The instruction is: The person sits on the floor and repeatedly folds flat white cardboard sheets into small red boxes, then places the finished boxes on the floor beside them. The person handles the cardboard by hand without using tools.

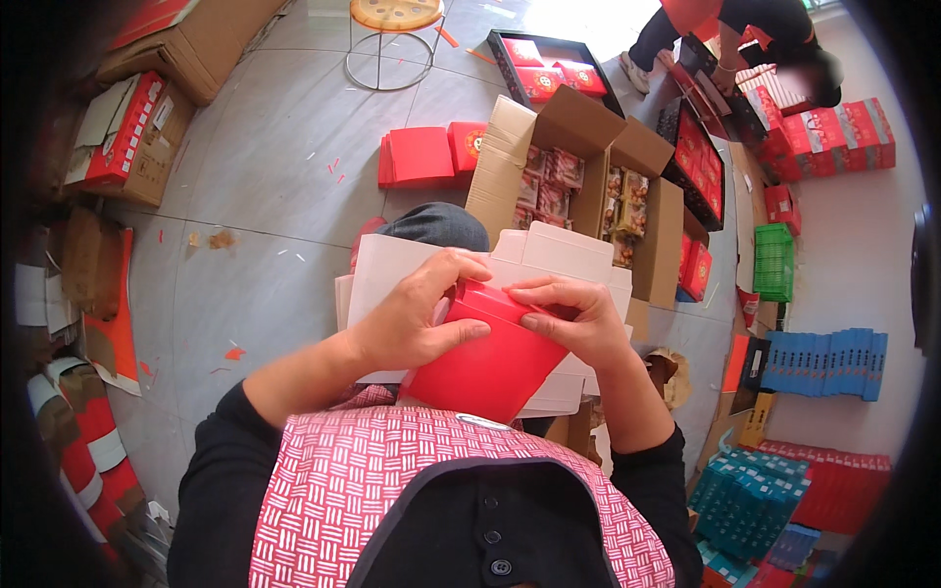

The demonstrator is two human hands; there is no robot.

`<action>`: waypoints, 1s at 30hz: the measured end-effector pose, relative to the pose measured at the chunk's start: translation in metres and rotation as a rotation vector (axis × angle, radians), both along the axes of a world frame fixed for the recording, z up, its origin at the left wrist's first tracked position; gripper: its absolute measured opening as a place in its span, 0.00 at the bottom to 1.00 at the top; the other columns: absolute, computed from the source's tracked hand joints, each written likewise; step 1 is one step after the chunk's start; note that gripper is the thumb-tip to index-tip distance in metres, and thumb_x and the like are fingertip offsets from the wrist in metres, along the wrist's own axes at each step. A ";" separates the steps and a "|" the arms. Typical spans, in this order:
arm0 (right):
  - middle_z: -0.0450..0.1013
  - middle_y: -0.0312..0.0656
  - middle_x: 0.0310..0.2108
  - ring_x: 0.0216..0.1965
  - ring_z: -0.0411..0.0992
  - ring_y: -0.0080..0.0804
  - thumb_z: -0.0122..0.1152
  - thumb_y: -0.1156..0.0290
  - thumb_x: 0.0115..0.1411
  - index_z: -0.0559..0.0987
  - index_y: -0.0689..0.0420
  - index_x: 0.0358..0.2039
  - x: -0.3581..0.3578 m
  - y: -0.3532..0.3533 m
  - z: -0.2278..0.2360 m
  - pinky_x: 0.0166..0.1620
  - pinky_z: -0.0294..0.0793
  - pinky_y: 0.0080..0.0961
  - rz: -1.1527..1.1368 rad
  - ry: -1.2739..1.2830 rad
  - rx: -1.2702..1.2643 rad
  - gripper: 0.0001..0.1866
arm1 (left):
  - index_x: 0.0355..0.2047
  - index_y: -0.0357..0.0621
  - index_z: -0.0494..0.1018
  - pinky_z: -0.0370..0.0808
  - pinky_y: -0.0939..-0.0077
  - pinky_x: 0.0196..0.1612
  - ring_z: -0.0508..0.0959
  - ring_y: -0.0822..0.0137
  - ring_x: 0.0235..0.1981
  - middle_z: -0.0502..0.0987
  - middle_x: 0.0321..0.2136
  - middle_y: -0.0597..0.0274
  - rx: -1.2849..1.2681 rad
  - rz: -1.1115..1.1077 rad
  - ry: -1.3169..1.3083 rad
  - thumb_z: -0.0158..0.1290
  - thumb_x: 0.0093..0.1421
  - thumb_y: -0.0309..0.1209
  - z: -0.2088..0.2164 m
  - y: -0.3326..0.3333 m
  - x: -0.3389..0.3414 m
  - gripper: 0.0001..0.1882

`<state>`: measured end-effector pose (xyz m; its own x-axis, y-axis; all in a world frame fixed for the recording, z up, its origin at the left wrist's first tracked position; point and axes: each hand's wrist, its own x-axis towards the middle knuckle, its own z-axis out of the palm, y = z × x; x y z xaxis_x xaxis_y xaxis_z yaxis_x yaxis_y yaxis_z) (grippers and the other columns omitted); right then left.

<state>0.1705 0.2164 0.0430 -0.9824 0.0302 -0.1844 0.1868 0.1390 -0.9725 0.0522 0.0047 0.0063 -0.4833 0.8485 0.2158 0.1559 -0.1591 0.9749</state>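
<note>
A red cardboard box [487, 361] is held in front of my apron, its far end turned up toward my fingers. My left hand [423, 312] grips its left side, with the thumb on the face and the fingers bent over the far edge. At the far right corner my right hand [578, 316] pinches the folded edge between thumb and fingers. What lies under the fingertips is hidden. Beneath the box, flat white cardboard blanks [557, 257] are spread across my lap, partly covered by both hands.
Ahead stands an open brown carton [502, 157] with packaged goods. Left of it sit red boxes [417, 157]; black trays [608, 93] hold more. A stool [396, 14] stands far off. Another person [735, 49] bends at the far right. Blue boxes [823, 364] and a green crate [773, 263] line the right wall.
</note>
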 end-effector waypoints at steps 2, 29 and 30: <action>0.77 0.42 0.42 0.42 0.74 0.25 0.64 0.81 0.53 0.82 0.58 0.41 0.000 -0.002 0.004 0.45 0.74 0.20 0.040 0.060 0.083 0.14 | 0.44 0.39 0.69 0.70 0.74 0.50 0.73 0.64 0.46 0.70 0.45 0.54 -0.011 0.000 -0.051 0.61 0.53 0.24 -0.001 -0.002 0.002 0.18; 0.77 0.43 0.42 0.42 0.74 0.26 0.58 0.76 0.60 0.78 0.65 0.46 0.041 -0.014 -0.018 0.45 0.75 0.21 -0.506 -0.096 -0.373 0.14 | 0.30 0.41 0.70 0.63 0.61 0.50 0.70 0.54 0.45 0.71 0.38 0.56 -0.108 0.049 0.721 0.61 0.45 0.26 0.026 0.044 0.019 0.13; 0.76 0.45 0.43 0.42 0.75 0.26 0.56 0.77 0.61 0.77 0.66 0.47 0.043 -0.015 -0.019 0.45 0.76 0.22 -0.506 -0.095 -0.377 0.14 | 0.29 0.41 0.69 0.63 0.61 0.50 0.69 0.54 0.45 0.71 0.38 0.57 -0.157 0.025 0.681 0.61 0.45 0.26 0.027 0.046 0.020 0.12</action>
<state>0.2135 0.2012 0.0239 -0.8423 0.4022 -0.3589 0.2277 -0.3379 -0.9132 0.0725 0.0511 0.0331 -0.3037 0.8848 0.3534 0.7425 -0.0127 0.6697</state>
